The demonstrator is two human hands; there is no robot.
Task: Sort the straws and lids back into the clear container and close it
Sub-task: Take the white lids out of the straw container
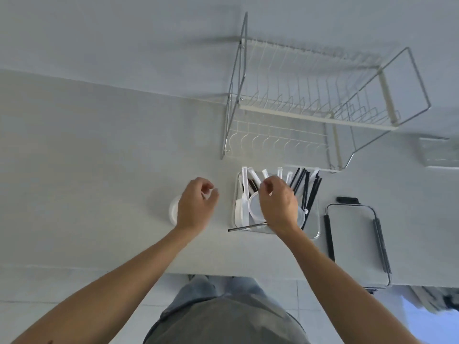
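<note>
Head view: right hand hovering over the clear container at centre frame, fingers curled near the white wrapped straws; grip unclear. Black straws leaning toward one o'clock, long axes running away from the body. Metal straw lying crosswise at the hand's seven o'clock. Left hand loosely curled, apparently empty, above white lids at nine o'clock, nearer hand for them. Container cover lying at three o'clock.

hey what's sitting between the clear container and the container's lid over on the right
Nothing: in the head view, only a bare strip of counter separates the clear container from its lid.
</note>
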